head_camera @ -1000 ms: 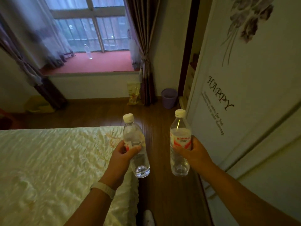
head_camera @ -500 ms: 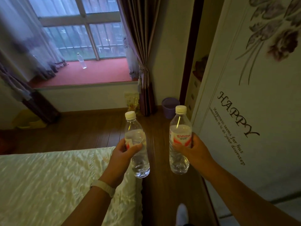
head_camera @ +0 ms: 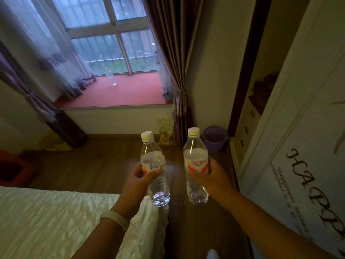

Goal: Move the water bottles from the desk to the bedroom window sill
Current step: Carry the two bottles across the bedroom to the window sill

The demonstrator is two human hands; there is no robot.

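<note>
Head view. Bedspread (head_camera: pixel 46 221) fills the lower left and a wardrobe door (head_camera: pixel 298 139) lettered "HAPPY" the right, with wooden floor (head_camera: pixel 97 161) between them reaching the wall under the window sill (head_camera: pixel 134 94). A purple bin (head_camera: pixel 215 140) and a yellow bag (head_camera: pixel 165 130) stand beside the tied curtain (head_camera: pixel 169 53). Left hand (head_camera: pixel 137 183) and right hand (head_camera: pixel 214 177) each clasp an upright water bottle with fingers wrapped round it: left bottle (head_camera: pixel 154 159) and right bottle (head_camera: pixel 196 156), near each other but apart. A third bottle (head_camera: pixel 111 76) stands on the red sill.

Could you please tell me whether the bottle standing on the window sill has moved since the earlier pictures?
No. The sill bottle stands at the same spot on the red window sill, just left of the window's upright bar.
</note>
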